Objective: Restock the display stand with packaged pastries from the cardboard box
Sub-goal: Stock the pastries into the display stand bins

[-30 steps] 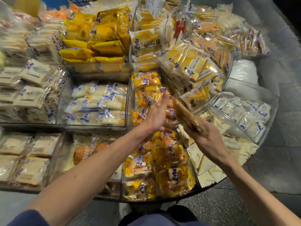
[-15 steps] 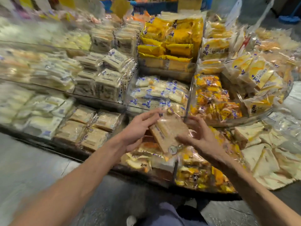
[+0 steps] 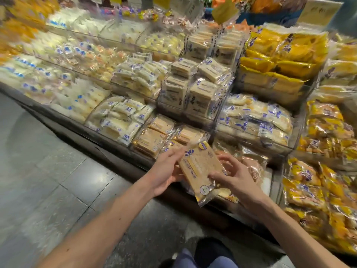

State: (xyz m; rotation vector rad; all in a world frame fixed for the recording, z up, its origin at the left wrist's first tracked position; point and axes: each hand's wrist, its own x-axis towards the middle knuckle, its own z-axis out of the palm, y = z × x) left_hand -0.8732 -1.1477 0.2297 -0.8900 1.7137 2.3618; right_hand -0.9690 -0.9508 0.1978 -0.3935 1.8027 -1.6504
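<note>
I am holding one wrapped pastry slice (image 3: 201, 171) tilted between both hands, just above the front edge of the display stand (image 3: 108, 140). Its label is facing up, probably so I can match it to the right bin. My left hand (image 3: 166, 173) is curling its fingers along the packet's left side. My right hand (image 3: 235, 176) is gripping the right side with bent fingers. The clear compartment of similar tan slices (image 3: 154, 136) is sitting just beyond, at the front edge, and I judge it is going there. The cardboard box is not showing.

Far-left packets (image 3: 38, 60) motion-blurred; price card (image 3: 318, 12) print illegible; display stand (image 3: 96, 146) cut off by frame edges.
</note>
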